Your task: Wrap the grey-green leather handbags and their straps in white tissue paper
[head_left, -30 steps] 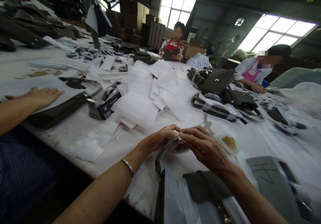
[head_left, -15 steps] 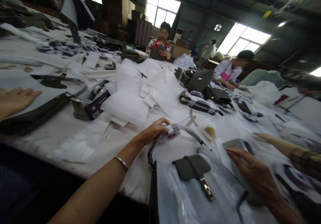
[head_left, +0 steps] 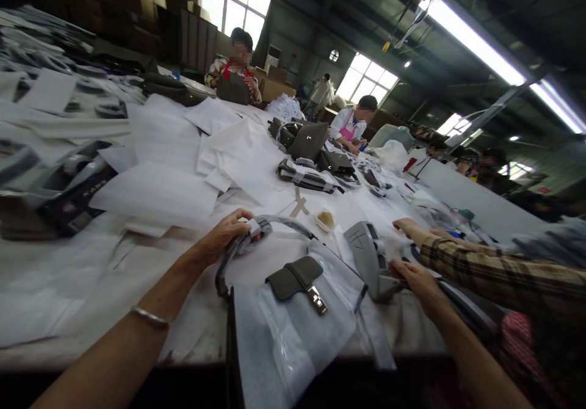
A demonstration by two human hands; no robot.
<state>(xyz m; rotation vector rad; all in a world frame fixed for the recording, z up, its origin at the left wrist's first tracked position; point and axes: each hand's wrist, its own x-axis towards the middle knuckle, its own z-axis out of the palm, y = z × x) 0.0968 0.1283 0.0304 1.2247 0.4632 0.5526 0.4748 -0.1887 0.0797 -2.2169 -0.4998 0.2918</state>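
A dark olive handbag (head_left: 294,278) lies before me, its front covered with thin white wrapping and its metal clasp showing. My left hand (head_left: 233,229) is closed around the bag's handle (head_left: 286,221), which is wrapped in clear film; a small white piece (head_left: 253,229) shows at the fingertips. Right of the bag stands a grey tape dispenser (head_left: 364,253) with dark marks on its side. At its right end the fingers of my right hand (head_left: 419,281) are closed; whether they pinch tape there is too small to tell. A pale strip (head_left: 375,336) hangs beside the bag.
White sheets (head_left: 160,195) cover the table's left, beside another tape dispenser (head_left: 73,195). More dark bags (head_left: 309,143) and a small dish (head_left: 325,220) lie beyond. A co-worker's plaid sleeve (head_left: 494,268) reaches in close at right. Other people work across the table.
My view has swung right. My right hand has gone from lying flat over the dispenser to closing at its right end. My left hand stays on the handle.
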